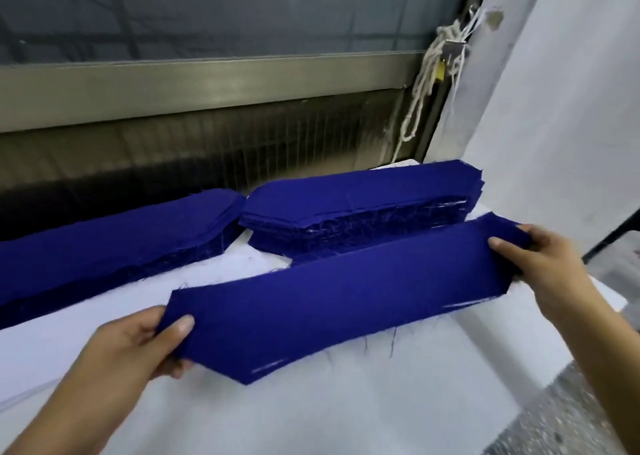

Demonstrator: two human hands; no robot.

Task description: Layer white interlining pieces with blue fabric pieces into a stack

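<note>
From the head camera, both arms reach forward over the work. The left hand [138, 343] pinches the near-left end of a long deep-blue fabric strip with angled ends [329, 298], thumb on top and fingers curled beneath. The right hand [543, 264] has the same closed grip on the far-right end. The strip is stretched between them, just above the white-covered tabletop [311, 409].

Behind it lie two thick stacks of matching blue pieces, one on the right [356, 205] and one on the left [114, 236]. A grey metal-framed window [207, 80] runs along the back, with a knotted white cord [420, 87] beside it.

The held strip is smooth, with faint white chalk marks and loose threads along its lower edge.
</note>
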